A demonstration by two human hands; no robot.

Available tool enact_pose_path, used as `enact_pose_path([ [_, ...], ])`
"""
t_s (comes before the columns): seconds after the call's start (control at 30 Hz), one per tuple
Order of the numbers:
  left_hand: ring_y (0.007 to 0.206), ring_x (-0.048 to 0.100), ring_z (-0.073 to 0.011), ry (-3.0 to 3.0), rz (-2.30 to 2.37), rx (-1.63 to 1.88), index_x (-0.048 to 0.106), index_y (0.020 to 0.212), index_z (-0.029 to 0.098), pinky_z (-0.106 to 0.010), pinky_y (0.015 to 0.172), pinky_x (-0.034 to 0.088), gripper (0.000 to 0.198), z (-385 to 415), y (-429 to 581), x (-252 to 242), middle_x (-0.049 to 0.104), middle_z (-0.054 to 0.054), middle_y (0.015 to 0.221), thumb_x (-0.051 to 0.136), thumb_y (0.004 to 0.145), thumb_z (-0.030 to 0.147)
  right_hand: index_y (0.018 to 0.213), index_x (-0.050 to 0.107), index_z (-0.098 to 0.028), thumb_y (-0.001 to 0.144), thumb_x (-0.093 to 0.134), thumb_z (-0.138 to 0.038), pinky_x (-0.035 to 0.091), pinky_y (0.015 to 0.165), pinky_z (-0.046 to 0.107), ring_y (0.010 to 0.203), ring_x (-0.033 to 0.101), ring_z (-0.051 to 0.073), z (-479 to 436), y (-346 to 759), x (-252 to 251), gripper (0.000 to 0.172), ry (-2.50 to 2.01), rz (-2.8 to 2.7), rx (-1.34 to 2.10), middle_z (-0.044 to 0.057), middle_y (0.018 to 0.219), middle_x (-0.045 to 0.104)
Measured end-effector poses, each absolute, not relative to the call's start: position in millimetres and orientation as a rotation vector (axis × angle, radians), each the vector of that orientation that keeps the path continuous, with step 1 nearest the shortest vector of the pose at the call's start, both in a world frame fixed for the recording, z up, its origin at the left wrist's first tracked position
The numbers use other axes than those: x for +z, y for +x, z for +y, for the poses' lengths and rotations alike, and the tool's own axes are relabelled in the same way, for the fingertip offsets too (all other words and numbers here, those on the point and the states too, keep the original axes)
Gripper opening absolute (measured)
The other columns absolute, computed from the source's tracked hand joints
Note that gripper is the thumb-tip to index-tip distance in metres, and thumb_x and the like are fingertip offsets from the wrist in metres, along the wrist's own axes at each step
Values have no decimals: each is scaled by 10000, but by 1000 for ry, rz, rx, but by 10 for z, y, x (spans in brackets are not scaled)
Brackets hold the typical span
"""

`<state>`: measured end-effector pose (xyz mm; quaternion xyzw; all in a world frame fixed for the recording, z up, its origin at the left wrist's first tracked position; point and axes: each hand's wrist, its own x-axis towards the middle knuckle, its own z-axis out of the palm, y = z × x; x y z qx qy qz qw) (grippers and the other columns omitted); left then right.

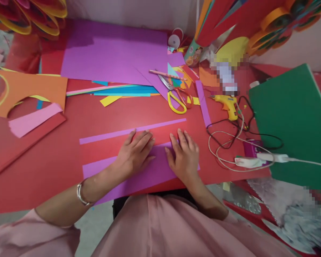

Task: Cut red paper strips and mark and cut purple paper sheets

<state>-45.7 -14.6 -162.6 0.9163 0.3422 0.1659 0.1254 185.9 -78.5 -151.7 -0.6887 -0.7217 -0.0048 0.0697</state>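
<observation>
A purple paper sheet (101, 173) lies at the table's front edge, partly covered by my hands. My left hand (136, 151) rests on its upper part, fingers stretched out past the sheet's far edge. Beside it, my right hand (185, 154) lies flat on the sheet's right end with fingers spread. Just beyond the fingertips runs a narrow purple paper strip (107, 136), slightly slanted. A band of red shows between strip and sheet; whether it is paper or tabletop I cannot tell.
Scissors (176, 102), a pencil (167, 74) and paper scraps lie behind my hands. A yellow glue gun (228, 105) with tangled cords is at right, near a green board (291, 125). A large purple sheet (109, 53) lies at the back; orange cut paper (42, 87) at left.
</observation>
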Motion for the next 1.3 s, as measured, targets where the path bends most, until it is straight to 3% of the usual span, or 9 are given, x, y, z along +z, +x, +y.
enact_pose_path([
  [0.57, 1513, 539, -375, 2682, 1035, 330, 641, 1473, 136, -644, 1329, 306, 493, -142, -429, -1552, 623, -213, 1547, 607, 1058, 399, 1549, 590, -227, 1063, 525, -443, 421, 1139, 547, 1496, 491, 382, -789, 1924, -1579, 536, -2028, -2188, -41, 179, 1650, 538],
  [0.83, 1571, 459, -324, 2775, 1003, 259, 632, 1496, 138, -612, 1360, 245, 515, -148, -423, -1543, 558, -182, 1616, 467, 1113, 438, 1575, 585, -165, 1023, 603, -454, 483, 1021, 584, 1416, 566, 484, -742, 2043, -1699, 624, -1807, -2226, -160, 239, 1590, 583],
  [1.07, 1618, 391, -332, 2774, 1073, 148, 589, 1568, 173, -598, 1358, 261, 584, -190, -374, -1497, 509, -143, 1667, 573, 1062, 464, 1672, 468, -229, 1011, 595, -435, 482, 990, 641, 1397, 568, 529, -756, 2051, -1699, 704, -1753, -2217, -158, 231, 1595, 579],
  [1.3, 1621, 393, -335, 2726, 1040, 187, 552, 1599, 137, -625, 1363, 226, 587, -177, -387, -1530, 493, -166, 1688, 521, 1093, 433, 1647, 514, -224, 1004, 635, -428, 505, 1002, 652, 1402, 583, 520, -752, 2064, -1724, 685, -1767, -2199, -170, 220, 1612, 569],
])
